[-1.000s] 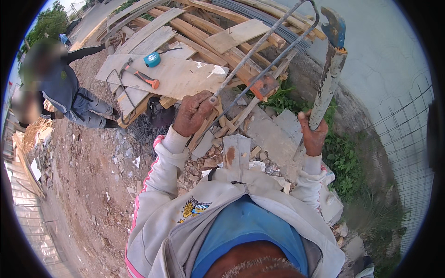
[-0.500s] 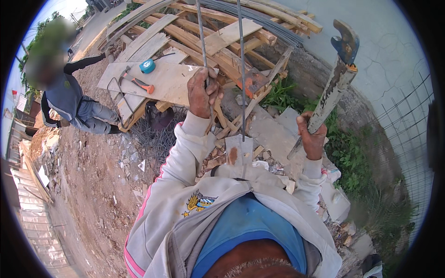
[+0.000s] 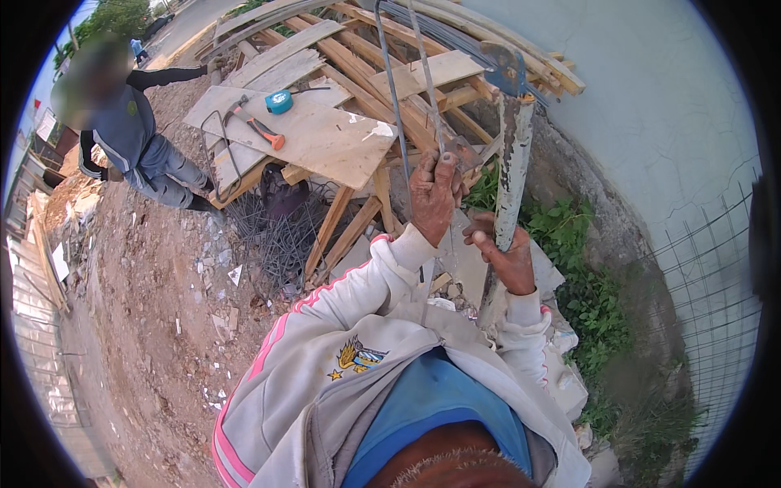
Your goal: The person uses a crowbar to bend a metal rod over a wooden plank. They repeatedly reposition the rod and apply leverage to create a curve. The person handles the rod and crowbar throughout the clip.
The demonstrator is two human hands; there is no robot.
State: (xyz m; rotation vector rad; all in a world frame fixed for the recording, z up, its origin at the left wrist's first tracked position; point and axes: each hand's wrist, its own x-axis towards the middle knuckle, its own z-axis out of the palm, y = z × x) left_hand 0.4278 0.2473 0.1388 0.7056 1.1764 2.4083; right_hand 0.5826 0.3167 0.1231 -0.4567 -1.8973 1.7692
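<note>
left hand (image 3: 434, 198): pinching 1 rod (image 3: 425, 73) | right hand (image 3: 509, 262): clasping 1 pipe-handled tool (image 3: 512, 163) | 1 hammer (image 3: 261, 129)

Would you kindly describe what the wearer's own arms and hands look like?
The long, light grey fabric left sleeve with pink stripes and the matching right sleeve end in plain pale cuffs. The left hand and right hand are ungloved.
</note>
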